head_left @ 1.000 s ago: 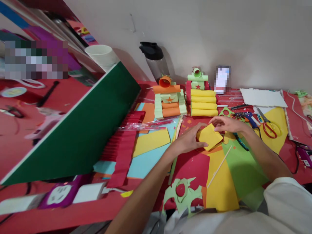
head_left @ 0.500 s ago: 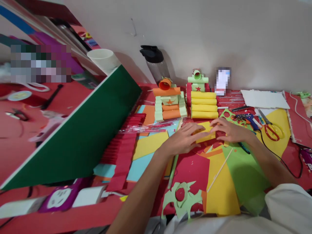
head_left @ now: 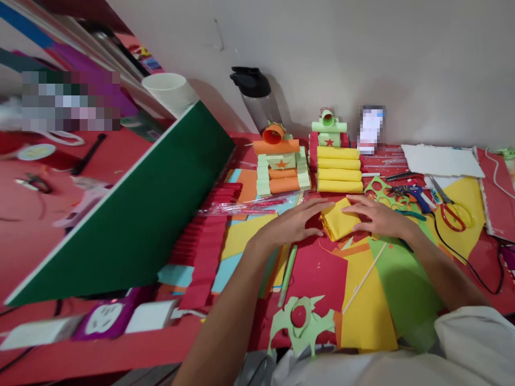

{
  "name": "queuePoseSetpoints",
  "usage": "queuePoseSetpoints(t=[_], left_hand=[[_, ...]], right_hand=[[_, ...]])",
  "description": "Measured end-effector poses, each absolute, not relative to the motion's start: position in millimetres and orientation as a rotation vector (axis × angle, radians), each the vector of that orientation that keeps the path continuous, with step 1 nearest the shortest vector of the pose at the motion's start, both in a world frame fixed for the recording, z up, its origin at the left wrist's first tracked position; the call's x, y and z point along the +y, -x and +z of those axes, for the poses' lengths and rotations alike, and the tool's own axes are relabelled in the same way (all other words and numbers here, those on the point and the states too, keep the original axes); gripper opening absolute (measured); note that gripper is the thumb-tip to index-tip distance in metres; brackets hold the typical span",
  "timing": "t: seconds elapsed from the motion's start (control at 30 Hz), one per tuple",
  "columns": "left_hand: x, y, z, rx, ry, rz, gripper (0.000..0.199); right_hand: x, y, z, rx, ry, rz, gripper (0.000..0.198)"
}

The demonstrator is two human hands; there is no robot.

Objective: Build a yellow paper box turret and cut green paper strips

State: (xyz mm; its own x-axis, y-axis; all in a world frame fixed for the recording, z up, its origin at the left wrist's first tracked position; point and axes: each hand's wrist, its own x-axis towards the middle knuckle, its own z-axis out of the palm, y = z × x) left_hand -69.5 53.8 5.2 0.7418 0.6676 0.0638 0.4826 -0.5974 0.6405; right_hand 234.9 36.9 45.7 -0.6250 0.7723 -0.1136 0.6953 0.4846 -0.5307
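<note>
The yellow folded piece (head_left: 338,221) sits on the red table (head_left: 140,356), between the person's two hands and in front of the row of yellow rolls (head_left: 340,176). It looks like card or thick paper bent into a small blocky shape, so it is probably very light and stiff enough to keep its creases, yet easily dented if a broad face is pressed. Its lower left side shows several edges close together, which suggests layers that could slide or spring apart under a one-sided pinch. The left hand (head_left: 290,222) is loosely spread, thumb apart from the fingers, with its fingertips by the piece's left side; whether they touch it is hard to tell. The right hand (head_left: 380,217) is also relaxed and unclenched, its fingers reaching over the upper right part of the piece without wrapping round it. The safest hold would seem to be on the folded edges, with flat fingers on opposite sides and little pressure, keeping the layers together. The dry, matt surface should give fair grip. The orange strip (head_left: 353,252) and the red sheet (head_left: 322,271) lie just nearer the person, and loose paper like this could catch under a low fingertip.
</note>
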Motion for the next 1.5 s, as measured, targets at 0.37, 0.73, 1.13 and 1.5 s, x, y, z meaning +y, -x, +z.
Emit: queuePoseSetpoints(t=[0.37, 0.73, 1.13, 1.5], left_hand=[[58, 59, -10, 0.889, -2.396, 0.587, 0.045], [52, 57, 2, 0.901, -2.466, 0.553, 0.041], [47, 53, 0, 0.927, -2.549, 0.584, 0.065], [47, 54, -1, 0.930, -2.527, 0.560, 0.062]], right_hand=[[37, -220, 48, -2.545, 1.384, 0.816, 0.058], [26, -209, 53, -2.582, 1.447, 0.663, 0.062], [26, -211, 43, -2.560, 1.398, 0.627, 0.061], [43, -298, 104, -2.062, 2.293, 0.223, 0.041]])
